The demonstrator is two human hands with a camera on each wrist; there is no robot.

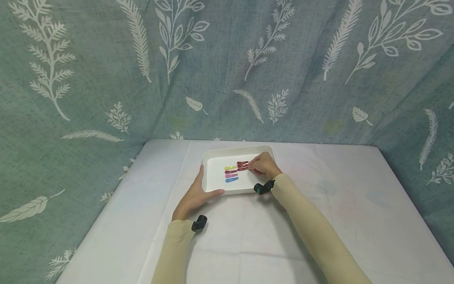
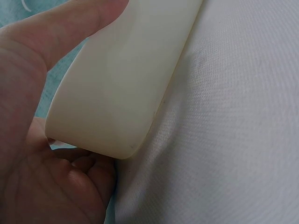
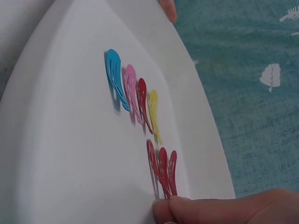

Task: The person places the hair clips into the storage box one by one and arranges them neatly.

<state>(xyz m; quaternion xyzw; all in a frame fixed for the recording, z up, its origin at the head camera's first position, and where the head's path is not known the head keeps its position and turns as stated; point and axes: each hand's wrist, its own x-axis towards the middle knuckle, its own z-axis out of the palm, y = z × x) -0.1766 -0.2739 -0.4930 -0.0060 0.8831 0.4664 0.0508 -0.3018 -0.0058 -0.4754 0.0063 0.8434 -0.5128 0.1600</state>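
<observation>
A white tray point(image 1: 217, 183) holds several snap hair clips. My left hand point(image 1: 195, 197) grips its near left corner, thumb along the near wall and curled fingers around the left side, as the left wrist view shows. My right hand point(image 1: 265, 165) is over the tray's right half. Its thumb and a finger pinch the narrow end of a red hair clip point(image 3: 155, 161). Two more red clips point(image 3: 173, 165) lie right beside that one. A blue clip point(image 3: 113, 74), a pink clip point(image 3: 131, 86), a dark red clip point(image 3: 143, 100) and a yellow clip point(image 3: 154, 109) form another row.
The tray rests on a table with a white cloth point(image 1: 319, 221). Behind it hangs a blue-green curtain point(image 1: 220, 71) with white leaf prints. Black wrist cameras point(image 1: 200, 223) sit on both wrists, the right one close over the tray's near rim.
</observation>
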